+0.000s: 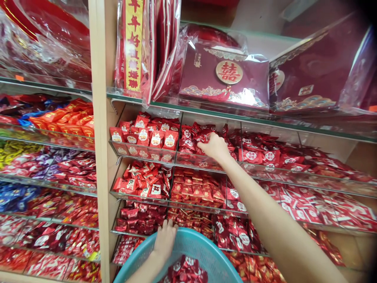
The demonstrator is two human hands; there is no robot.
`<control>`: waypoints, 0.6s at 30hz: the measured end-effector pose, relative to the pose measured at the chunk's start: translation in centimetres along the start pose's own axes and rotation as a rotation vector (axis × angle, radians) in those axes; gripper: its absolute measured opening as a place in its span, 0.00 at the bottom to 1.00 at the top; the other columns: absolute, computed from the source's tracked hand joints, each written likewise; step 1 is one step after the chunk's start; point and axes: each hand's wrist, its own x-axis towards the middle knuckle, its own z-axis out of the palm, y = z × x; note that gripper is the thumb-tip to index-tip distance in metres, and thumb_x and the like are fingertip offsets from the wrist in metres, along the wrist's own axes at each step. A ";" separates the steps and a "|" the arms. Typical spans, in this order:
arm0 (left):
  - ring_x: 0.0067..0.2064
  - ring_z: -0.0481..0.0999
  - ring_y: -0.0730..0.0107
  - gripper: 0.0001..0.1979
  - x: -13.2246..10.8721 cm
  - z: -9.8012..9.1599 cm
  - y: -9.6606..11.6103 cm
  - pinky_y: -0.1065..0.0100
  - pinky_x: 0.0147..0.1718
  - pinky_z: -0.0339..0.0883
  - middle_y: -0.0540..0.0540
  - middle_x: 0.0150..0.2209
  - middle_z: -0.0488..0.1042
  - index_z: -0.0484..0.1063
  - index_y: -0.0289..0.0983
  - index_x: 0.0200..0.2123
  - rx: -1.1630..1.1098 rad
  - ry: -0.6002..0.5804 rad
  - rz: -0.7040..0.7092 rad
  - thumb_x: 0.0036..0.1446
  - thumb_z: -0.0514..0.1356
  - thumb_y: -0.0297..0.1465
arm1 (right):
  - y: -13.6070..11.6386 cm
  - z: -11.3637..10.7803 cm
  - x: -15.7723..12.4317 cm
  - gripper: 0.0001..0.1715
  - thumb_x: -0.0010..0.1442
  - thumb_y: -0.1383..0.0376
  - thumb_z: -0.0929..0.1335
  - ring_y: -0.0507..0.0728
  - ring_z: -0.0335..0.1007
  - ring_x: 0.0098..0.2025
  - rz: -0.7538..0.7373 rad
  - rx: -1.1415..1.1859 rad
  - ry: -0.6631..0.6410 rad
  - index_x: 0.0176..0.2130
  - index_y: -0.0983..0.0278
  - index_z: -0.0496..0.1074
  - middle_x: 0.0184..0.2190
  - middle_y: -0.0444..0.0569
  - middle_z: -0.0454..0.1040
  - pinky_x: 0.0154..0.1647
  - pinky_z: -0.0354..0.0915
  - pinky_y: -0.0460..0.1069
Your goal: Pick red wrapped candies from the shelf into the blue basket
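My right hand (214,147) reaches up into a glass shelf bin of dark red wrapped candies (196,138), fingers curled down among the wrappers. What they grip is hidden by the pile. My left hand (165,238) holds the far rim of a teal plastic basket (203,251) low in front of me, fingers closed over the edge. Several dark red wrapped candies (185,271) lie in the basket.
Tiered glass bins of red candies fill the shelves: bright red packets (147,137) left of my right hand, more red ones (294,157) to the right. Dark red gift boxes (225,76) in plastic sit on the upper shelf. A wooden upright (100,157) divides the shelving.
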 end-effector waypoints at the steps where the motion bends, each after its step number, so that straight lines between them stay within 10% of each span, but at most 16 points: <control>1: 0.56 0.62 0.53 0.21 0.0 -0.1 0.0 0.52 0.50 0.62 0.41 0.53 0.65 0.70 0.36 0.47 -0.001 -0.004 0.000 0.57 0.43 0.20 | 0.3 0.0 0.2 0.26 0.50 0.53 0.66 0.66 0.71 0.46 0.003 0.030 0.016 0.45 0.67 0.68 0.43 0.62 0.74 0.43 0.65 0.56; 11: 0.59 0.58 0.53 0.22 -0.1 -0.4 -0.1 0.50 0.54 0.58 0.41 0.56 0.62 0.67 0.37 0.51 -0.035 -0.045 -0.002 0.58 0.43 0.21 | 2.9 -1.6 0.6 0.20 0.47 0.53 0.70 0.56 0.70 0.30 0.069 0.815 0.215 0.35 0.64 0.69 0.26 0.46 0.73 0.33 0.67 0.51; 18: 0.55 0.61 0.53 0.20 -0.3 -0.6 0.0 0.51 0.50 0.63 0.40 0.52 0.65 0.69 0.37 0.49 0.012 -0.005 0.037 0.58 0.44 0.22 | 4.3 -2.3 -8.1 0.15 0.51 0.58 0.70 0.50 0.66 0.29 -0.182 1.060 0.086 0.37 0.61 0.66 0.28 0.42 0.70 0.32 0.64 0.48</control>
